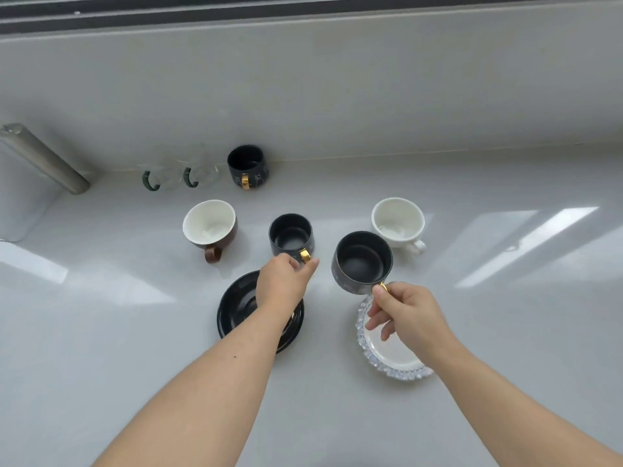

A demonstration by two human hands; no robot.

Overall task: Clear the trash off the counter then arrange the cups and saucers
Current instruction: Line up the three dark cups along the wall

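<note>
My right hand (404, 310) pinches the gold handle of a dark cup (362, 261) and holds it tilted above a clear glass saucer (391, 360). My left hand (283, 281) reaches over a black saucer (236, 310), and its fingertips touch the gold handle of a second dark cup (290, 234) standing on the counter. A third dark cup (247, 166) stands at the back wall. A brown cup with a white inside (210, 224) is at the left, a white cup (398, 221) at the right. Two clear glass cups with green handles (178, 175) stand at the back left.
The pale counter (472, 298) runs back to a low wall (337, 96) under a window frame. A metal cylinder (43, 158) leans at the far left.
</note>
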